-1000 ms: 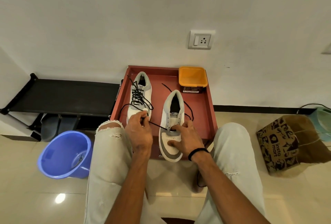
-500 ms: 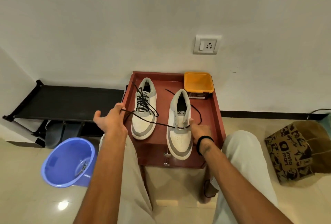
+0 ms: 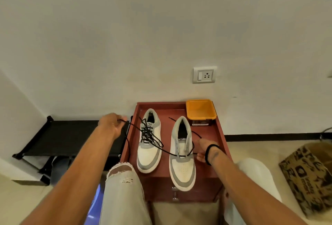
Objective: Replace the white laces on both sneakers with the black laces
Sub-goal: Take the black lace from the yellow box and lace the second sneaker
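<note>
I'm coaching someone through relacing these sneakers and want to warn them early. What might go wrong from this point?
1. The left hand draws the black lace out far to the side; the short end by the right hand might slip through the bottom eyelets, leaving the ends uneven.
2. The taut lace crosses the left sneaker and might snag its loose lacing.
3. The right sneaker overhangs the red table edge; a pull might tip it off.

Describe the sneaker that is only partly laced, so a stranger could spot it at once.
Find the red tray against the wall. Two sneakers stand on it; take the right sneaker, nearest the orange tub. Unlike the fully laced left sneaker, it has a single black lace across its lowest eyelets.
</note>
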`<state>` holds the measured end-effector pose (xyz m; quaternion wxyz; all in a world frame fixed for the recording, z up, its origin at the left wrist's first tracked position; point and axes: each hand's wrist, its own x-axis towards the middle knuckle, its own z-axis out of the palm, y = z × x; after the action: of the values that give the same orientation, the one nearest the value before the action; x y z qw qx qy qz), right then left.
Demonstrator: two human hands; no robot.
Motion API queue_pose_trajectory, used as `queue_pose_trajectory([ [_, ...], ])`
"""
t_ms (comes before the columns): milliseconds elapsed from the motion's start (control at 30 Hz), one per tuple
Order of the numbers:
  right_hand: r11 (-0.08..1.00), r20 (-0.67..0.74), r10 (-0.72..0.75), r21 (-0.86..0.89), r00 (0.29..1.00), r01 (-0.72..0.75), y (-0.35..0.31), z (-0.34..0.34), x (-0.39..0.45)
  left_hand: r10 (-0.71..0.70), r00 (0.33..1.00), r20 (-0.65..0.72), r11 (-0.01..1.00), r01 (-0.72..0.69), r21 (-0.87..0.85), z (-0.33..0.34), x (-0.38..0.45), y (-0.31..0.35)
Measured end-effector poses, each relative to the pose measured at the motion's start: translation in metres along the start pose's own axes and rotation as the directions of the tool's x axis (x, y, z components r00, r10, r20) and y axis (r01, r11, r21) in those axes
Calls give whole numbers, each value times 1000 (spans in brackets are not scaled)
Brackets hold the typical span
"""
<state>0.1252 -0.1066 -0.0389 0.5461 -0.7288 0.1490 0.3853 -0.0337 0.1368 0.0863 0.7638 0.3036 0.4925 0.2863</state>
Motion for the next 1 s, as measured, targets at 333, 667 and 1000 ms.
queue_pose_trajectory([
  [333, 997, -147, 60, 57, 987, -52, 20, 17, 76, -123, 973, 197, 986, 97, 135, 22, 4, 0],
  [667, 569, -154, -529, -794, 835, 214, 6, 9, 112, -2, 974, 228, 955, -66, 288, 62, 31, -7],
  [1000, 784, -14, -603, 174, 797, 596, -96, -28, 9, 231, 908, 349, 914, -325, 242, 101, -16, 46],
])
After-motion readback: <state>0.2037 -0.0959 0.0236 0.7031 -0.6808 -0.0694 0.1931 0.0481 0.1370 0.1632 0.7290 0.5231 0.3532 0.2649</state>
